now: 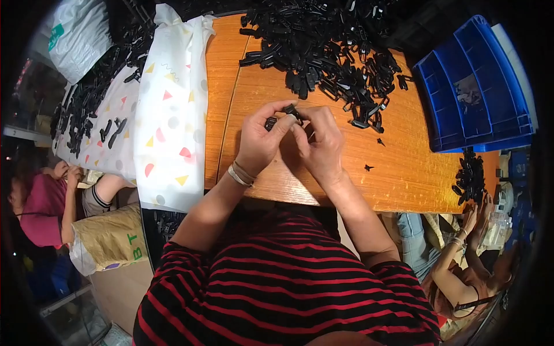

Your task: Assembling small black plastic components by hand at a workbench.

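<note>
Left hand (pixel 261 138) and right hand (pixel 318 143) both pinch small black plastic clip (pixel 290 111) above wooden table (pixel 398 173). Heap of black clips (pixel 329 52) just beyond; blue crate (pixel 470 86) at right; patterned cloth (pixel 173 109) at left.

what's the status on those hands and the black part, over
Left hand and right hand both pinching one small black plastic part. Big pile of black parts just beyond. Nothing between.

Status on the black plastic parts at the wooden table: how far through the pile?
Done: hard to judge; the blue crate shows only a few dark pieces. In hand: the left hand and right hand pinch a small black part together above the wooden table. Left: the large heap of black parts behind the hands, so most appears outstanding.
</note>
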The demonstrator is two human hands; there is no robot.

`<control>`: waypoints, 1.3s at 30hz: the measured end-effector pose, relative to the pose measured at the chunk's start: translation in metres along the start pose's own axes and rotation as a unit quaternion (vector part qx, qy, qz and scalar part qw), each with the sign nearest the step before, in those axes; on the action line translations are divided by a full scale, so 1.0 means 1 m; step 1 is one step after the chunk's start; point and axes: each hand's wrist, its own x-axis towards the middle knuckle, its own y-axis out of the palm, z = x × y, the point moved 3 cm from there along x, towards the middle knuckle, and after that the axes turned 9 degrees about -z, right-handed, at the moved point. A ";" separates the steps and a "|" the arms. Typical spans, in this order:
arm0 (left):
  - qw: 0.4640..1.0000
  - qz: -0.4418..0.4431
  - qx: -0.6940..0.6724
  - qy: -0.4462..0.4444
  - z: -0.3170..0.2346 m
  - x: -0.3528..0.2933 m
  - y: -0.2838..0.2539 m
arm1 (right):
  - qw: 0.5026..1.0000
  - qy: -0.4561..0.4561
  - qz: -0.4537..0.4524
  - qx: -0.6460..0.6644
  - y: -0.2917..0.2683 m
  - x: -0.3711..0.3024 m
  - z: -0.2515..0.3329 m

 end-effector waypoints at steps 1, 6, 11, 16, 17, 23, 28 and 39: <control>0.999 0.001 -0.022 -0.037 -0.001 -0.003 0.001 | 1.000 0.019 -0.023 0.002 0.000 -0.003 0.002; 0.973 -0.019 -0.160 -0.164 -0.009 -0.009 0.001 | 0.994 0.104 -0.007 0.031 0.006 -0.011 0.008; 0.972 0.031 -0.165 -0.167 -0.013 -0.012 0.002 | 0.984 0.122 -0.007 0.131 0.014 -0.022 0.012; 0.938 0.096 -0.156 -0.295 0.030 -0.002 0.011 | 0.949 0.275 0.083 0.131 0.004 -0.032 -0.013; 0.936 0.098 -0.157 -0.299 0.033 0.002 0.010 | 0.948 0.279 0.082 0.129 -0.007 -0.029 -0.020; 0.928 0.006 -0.165 -0.335 0.038 0.060 -0.012 | 0.948 0.133 0.074 -0.280 -0.076 -0.009 -0.070; 0.965 0.045 0.049 -0.253 0.048 0.095 -0.013 | 0.940 0.078 0.080 -0.323 -0.079 -0.008 -0.084; 0.834 0.136 0.499 0.193 0.039 0.110 -0.005 | 0.960 0.026 0.135 -0.244 -0.035 0.004 -0.066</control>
